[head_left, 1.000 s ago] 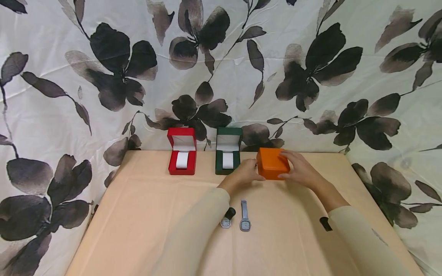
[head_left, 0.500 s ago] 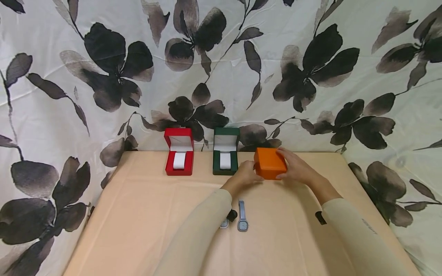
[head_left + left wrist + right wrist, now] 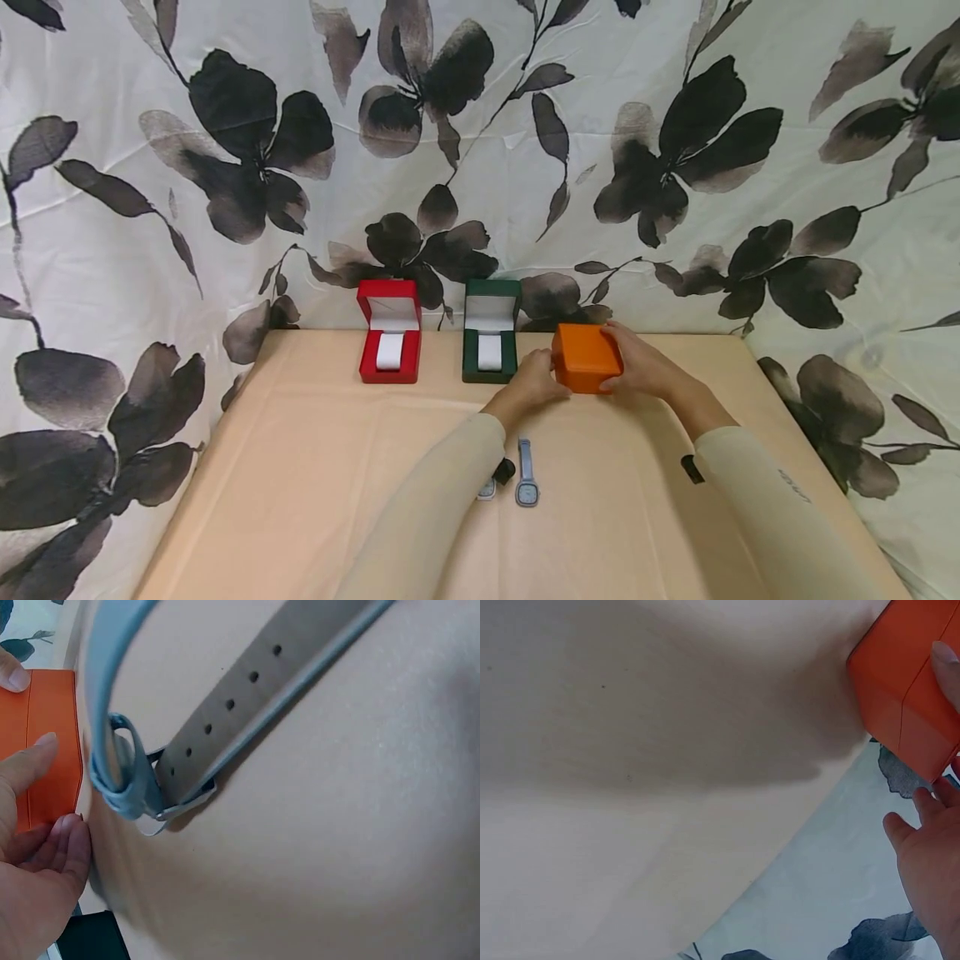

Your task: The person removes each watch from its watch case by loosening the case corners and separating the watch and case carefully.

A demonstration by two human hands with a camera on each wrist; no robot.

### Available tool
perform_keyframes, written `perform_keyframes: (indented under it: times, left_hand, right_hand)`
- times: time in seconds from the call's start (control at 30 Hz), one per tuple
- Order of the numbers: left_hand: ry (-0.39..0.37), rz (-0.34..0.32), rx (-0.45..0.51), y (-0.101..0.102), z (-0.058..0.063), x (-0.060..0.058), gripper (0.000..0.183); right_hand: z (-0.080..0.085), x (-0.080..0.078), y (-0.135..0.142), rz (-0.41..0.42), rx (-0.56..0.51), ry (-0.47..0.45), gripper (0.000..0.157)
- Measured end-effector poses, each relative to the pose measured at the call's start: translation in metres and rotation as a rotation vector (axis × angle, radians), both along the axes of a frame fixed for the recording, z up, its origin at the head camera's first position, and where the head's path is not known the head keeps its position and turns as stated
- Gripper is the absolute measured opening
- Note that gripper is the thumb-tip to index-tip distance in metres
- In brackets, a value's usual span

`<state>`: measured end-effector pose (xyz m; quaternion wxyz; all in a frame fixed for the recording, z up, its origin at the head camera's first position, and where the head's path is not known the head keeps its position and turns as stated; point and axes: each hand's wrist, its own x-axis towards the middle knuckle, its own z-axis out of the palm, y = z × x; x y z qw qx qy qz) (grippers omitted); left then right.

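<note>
Both hands are at a closed orange box (image 3: 587,358) at the back right of the table. My left hand (image 3: 534,382) holds its left side, the thumb over the front face and the fingers bent at the side in the left wrist view. From the other side my right hand (image 3: 636,367) grips it, thumb on the front; its other fingers reach round the side in the right wrist view. Nearer me lies a watch (image 3: 527,483) with a light blue strap. A second watch (image 3: 487,489) is mostly hidden by the left sleeve. One buckled strap (image 3: 127,772) looms large in the left wrist view.
Left of the orange box stand an open green watch box (image 3: 491,333) and an open red watch box (image 3: 389,337), each with a white cushion inside. A floral cloth (image 3: 555,208) hangs behind the table's back edge. The tabletop (image 3: 315,483) is covered in beige.
The head view has shifted slightly. Both hands stay on the orange box, which remains closed in place. The left sleeve now covers more of the second watch.
</note>
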<state>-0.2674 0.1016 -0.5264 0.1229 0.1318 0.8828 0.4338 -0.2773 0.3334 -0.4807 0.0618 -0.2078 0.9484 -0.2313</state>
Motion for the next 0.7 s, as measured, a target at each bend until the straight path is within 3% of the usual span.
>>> perform_keyframes:
  times: [0.27, 0.7]
  left_hand:
    - [0.030, 0.013, -0.037, 0.0043, -0.0047, 0.0032, 0.056]
    - [0.045, 0.024, 0.023, 0.0070, -0.0070, 0.0033, 0.042]
  right_hand:
    - [-0.0026, -0.0026, 0.0041, 0.033, -0.012, -0.014, 0.106]
    - [0.0038, -0.0041, 0.0071, 0.025, 0.021, 0.011, 0.098]
